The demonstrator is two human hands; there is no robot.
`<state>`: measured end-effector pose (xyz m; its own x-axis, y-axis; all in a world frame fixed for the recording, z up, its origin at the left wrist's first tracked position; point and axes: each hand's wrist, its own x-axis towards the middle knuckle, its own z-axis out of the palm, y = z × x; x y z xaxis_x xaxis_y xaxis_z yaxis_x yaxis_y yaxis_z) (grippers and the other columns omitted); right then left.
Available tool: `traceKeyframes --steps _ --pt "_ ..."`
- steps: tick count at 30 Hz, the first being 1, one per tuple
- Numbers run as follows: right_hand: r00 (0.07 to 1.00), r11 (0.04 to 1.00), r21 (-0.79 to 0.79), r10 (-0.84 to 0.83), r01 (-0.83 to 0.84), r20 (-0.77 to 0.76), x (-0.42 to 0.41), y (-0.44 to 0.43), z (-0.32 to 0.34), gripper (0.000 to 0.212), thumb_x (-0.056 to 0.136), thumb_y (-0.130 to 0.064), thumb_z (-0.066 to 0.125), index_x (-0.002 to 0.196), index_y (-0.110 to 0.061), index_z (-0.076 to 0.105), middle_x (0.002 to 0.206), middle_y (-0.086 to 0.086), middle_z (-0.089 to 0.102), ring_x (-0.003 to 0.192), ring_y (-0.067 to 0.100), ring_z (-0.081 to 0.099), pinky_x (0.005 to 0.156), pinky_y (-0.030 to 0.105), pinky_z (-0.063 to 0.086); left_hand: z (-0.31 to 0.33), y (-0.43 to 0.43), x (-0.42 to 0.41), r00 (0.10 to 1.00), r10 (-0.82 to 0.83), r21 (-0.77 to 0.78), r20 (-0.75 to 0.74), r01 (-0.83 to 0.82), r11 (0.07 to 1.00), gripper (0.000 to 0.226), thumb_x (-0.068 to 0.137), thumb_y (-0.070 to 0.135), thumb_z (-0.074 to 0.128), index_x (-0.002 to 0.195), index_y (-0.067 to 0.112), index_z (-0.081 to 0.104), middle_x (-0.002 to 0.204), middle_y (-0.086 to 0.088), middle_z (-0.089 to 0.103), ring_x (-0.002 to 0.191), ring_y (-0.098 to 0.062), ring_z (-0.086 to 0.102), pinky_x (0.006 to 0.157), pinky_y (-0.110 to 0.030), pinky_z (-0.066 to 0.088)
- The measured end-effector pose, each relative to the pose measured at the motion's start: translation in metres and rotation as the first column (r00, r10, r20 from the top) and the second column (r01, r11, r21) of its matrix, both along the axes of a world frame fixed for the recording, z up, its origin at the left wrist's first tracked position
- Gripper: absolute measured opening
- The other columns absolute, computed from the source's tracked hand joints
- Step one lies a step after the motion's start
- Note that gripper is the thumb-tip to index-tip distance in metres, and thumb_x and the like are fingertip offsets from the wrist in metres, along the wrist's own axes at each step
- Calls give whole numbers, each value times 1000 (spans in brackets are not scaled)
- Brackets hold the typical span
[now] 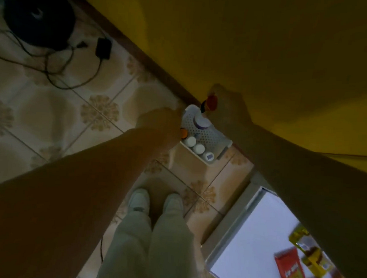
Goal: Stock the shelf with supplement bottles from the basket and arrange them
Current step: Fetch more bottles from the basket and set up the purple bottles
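Note:
A white perforated basket (206,133) stands on the tiled floor against the yellow wall. Several white-capped supplement bottles (198,148) lie along its near side, and a white bottle with a purple band (200,121) stands in the middle. My right hand (227,105) hovers over the basket's far end and grips a dark bottle with a red cap (211,100). At the basket's left edge my left hand (160,121) holds an orange-capped bottle (183,132), most of it hidden by the hand. The white shelf (256,225) is at the lower right.
Red and yellow snack packets (293,268) lie on the shelf under my right forearm. A black round device (39,11), a black adapter (103,48) and loose cables (53,66) lie on the floor at upper left. My feet (140,198) stand just before the basket.

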<state>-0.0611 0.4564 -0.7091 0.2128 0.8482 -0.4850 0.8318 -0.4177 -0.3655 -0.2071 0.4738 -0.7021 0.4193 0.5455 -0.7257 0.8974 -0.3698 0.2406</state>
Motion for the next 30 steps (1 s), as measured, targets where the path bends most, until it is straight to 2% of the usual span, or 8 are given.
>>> traceKeyframes --steps 4,7,9,11,14,17,23,30 --pt "998 1000 9 28 -28 58 6 -5 -110 26 97 -11 50 122 -5 50 98 15 49 85 31 46 72 37 39 -104 -2 6 999 -12 58 -31 13 998 33 99 32 41 126 13 43 122 -11 49 114 -29 49 78 -35 37" --pt "999 1000 -12 9 -8 50 11 -3 -182 30 99 -12 48 129 -7 48 119 17 55 108 35 52 88 41 45 -169 -6 7 1000 0 36 -9 1 999 30 98 29 41 123 13 45 121 -10 50 112 -28 50 80 -35 38" --pt "997 1000 -10 7 -6 71 15 -1 -228 25 99 -15 47 124 -16 47 107 8 57 117 29 51 88 32 42 -203 -6 8 1000 -14 41 -3 15 999 32 98 29 41 125 12 45 122 -11 50 113 -29 50 82 -36 40" --pt "995 1000 14 -9 7 96 16 2 -265 26 100 -18 48 123 -24 39 97 4 53 109 19 54 81 23 40 -232 -4 10 1000 -11 45 1 10 999 35 98 30 42 128 12 43 123 -11 49 114 -29 49 85 -39 41" --pt "996 999 -7 -35 36 85 8 3 -307 45 98 -16 49 141 -14 35 131 18 50 120 23 50 94 29 41 -266 -4 12 999 8 58 36 -10 998 38 98 31 43 131 14 42 124 -11 49 114 -30 49 86 -39 42" --pt "989 998 -25 -50 54 143 -3 -1 -337 44 98 -15 48 140 -10 36 136 14 49 123 28 48 97 35 41 -286 -4 11 999 5 81 54 -9 997 41 97 33 44 133 13 42 123 -12 49 113 -30 50 86 -40 43" --pt "990 998 -59 -21 29 141 -6 -3 -337 47 97 -19 48 141 -12 34 135 16 48 122 29 48 102 37 40 -287 -3 9 997 29 91 71 -35 995 42 97 34 45 132 11 42 126 -13 48 116 -31 49 89 -40 43" --pt "981 987 -49 158 -154 109 0 15 -194 45 98 -19 49 140 -7 35 135 17 46 116 34 48 93 38 41 -175 10 -5 999 24 111 42 -28 993 44 97 32 45 135 10 39 130 -14 47 119 -31 46 88 -37 40"
